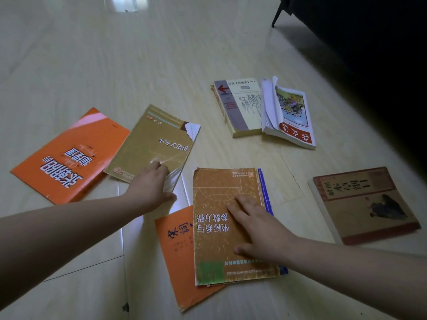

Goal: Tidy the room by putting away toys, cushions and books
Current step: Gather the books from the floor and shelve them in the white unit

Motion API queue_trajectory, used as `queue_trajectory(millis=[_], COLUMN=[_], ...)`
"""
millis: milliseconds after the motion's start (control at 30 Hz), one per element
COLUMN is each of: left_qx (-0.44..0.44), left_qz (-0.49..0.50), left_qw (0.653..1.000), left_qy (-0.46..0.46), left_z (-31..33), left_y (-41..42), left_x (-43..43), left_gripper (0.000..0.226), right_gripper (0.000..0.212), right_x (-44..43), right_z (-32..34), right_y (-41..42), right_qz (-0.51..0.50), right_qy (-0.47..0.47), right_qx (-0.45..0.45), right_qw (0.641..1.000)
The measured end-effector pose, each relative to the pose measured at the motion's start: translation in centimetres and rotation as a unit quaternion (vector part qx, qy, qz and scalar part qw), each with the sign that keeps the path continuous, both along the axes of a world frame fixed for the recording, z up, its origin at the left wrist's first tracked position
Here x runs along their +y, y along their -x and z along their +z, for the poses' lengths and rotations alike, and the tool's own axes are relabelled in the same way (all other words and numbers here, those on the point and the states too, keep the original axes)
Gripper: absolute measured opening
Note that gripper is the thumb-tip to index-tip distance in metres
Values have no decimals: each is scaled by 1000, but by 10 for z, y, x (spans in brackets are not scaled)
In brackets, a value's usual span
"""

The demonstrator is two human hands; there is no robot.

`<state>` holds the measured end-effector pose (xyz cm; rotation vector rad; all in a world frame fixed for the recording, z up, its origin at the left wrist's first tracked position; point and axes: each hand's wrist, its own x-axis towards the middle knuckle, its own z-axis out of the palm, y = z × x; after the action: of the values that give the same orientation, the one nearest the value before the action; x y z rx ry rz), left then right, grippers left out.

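With your right hand (256, 227) flat on the brown book (215, 241), lift the mustard book (150, 144) left of it, pinched by your left hand (150, 188), squarely on top.

I see books scattered on the floor: an orange book (69, 158) far left, a mustard book (150, 142) overlapping its edge, one corner torn. A worn tan book (221, 204) lies on a thin orange booklet (178, 245). A thick cream book (238, 107) touches a splayed red-banded book (291, 118). A brown book (365, 204) lies apart at right.
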<state>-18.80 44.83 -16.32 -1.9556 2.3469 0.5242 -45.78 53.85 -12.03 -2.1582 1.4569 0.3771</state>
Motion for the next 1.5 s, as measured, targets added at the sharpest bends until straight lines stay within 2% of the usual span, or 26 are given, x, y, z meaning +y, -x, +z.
queue_trajectory(millis=[133,533,633,733,933,1033,1233,1300,1400,1500], left_qx=[-15,-69,-41,-15,-81,-79,-121,-94,20,110], left_qz=[0,-2,15,15,-43,-38,-49,-39,6,28], left_qw=[1000,997,999,1000,996,996,990,993,997,984], left_qy=[22,30,10,-18,1,11,46,56,73,137], left_z=[-6,-1,1,4,0,-1,0,3,13,24], left_y=[1,7,-8,-10,-3,-3,0,-2,-7,-3], left_x=[-3,-15,-20,-19,-10,-8,-2,-3,-4,1], left_gripper=[51,10,17,37,50,44,16,12,13,13], right_gripper=[99,99,99,99,99,99,99,99,99,99], right_x=[-5,-10,-10,-10,-8,-9,-9,-9,-9,-9], right_z=[-1,3,3,2,1,2,1,1,-1,0], right_y=[7,9,9,9,10,10,8,8,10,9], right_qz=[18,20,22,23,20,23,23,25,22,19], right_qy=[2,-16,-17,-16,-18,-17,-18,-16,-16,-15], right_qx=[7,16,16,18,21,24,22,22,19,14], right_qw=[1000,1000,999,999,999,999,999,999,999,1000])
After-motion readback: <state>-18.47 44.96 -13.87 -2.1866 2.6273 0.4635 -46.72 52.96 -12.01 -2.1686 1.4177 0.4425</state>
